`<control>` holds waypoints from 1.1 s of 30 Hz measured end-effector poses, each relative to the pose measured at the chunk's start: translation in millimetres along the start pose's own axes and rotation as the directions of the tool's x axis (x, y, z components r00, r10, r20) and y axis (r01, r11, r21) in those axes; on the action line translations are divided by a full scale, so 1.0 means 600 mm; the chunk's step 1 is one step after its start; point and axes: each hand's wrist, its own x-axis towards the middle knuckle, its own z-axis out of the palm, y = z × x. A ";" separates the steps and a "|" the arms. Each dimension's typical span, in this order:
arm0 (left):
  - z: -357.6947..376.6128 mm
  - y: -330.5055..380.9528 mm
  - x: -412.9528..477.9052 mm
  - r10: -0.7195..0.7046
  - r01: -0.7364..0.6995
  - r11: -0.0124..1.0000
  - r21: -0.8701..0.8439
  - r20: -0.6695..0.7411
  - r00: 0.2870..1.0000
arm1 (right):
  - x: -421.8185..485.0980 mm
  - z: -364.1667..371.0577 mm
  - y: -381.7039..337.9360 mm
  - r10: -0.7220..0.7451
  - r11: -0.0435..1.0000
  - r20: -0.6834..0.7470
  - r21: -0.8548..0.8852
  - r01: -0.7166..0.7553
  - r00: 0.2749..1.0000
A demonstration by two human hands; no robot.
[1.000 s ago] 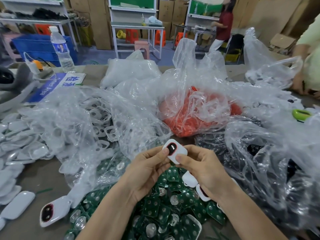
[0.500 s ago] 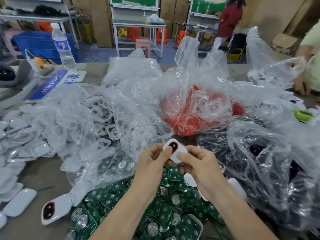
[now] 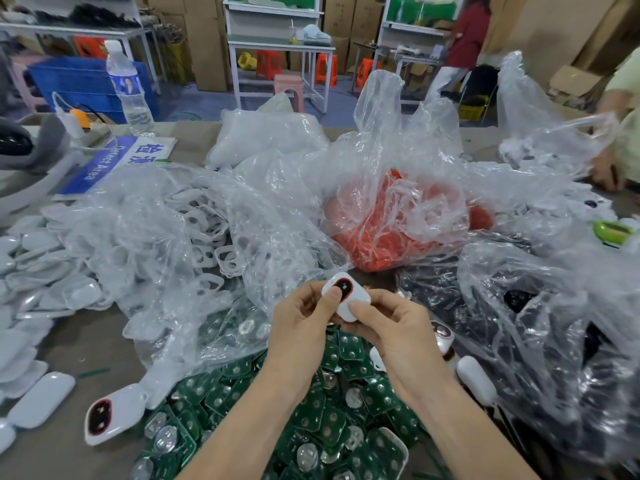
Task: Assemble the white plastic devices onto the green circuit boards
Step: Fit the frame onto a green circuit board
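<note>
A small white plastic device point(image 3: 349, 299) with a red-rimmed black window is held up between both hands. My left hand point(image 3: 301, 327) pinches its left end with the thumb on the window. My right hand point(image 3: 394, 336) grips its right end, thumb on the white face. Below my wrists lies a heap of green circuit boards point(image 3: 311, 417) with round metal domes. Another white device point(image 3: 112, 415) with a red-rimmed window lies on the table at the lower left.
Clear plastic bags surround the hands: white frames point(image 3: 207, 237) at left, orange parts point(image 3: 391, 233) behind, black parts point(image 3: 519, 306) at right. White shells point(image 3: 31, 271) are piled at far left. A water bottle point(image 3: 126, 88) stands at the back. Another person's hand point(image 3: 607, 171) works at far right.
Both hands kept hold of the white device and turned it slightly between the fingers. The hands stayed over the green boards.
</note>
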 end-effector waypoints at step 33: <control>-0.012 0.006 0.003 -0.051 0.000 0.932 0.363 0.132 0.990 | 0.006 -0.040 -0.026 0.184 0.907 0.028 -0.390 -0.159 0.983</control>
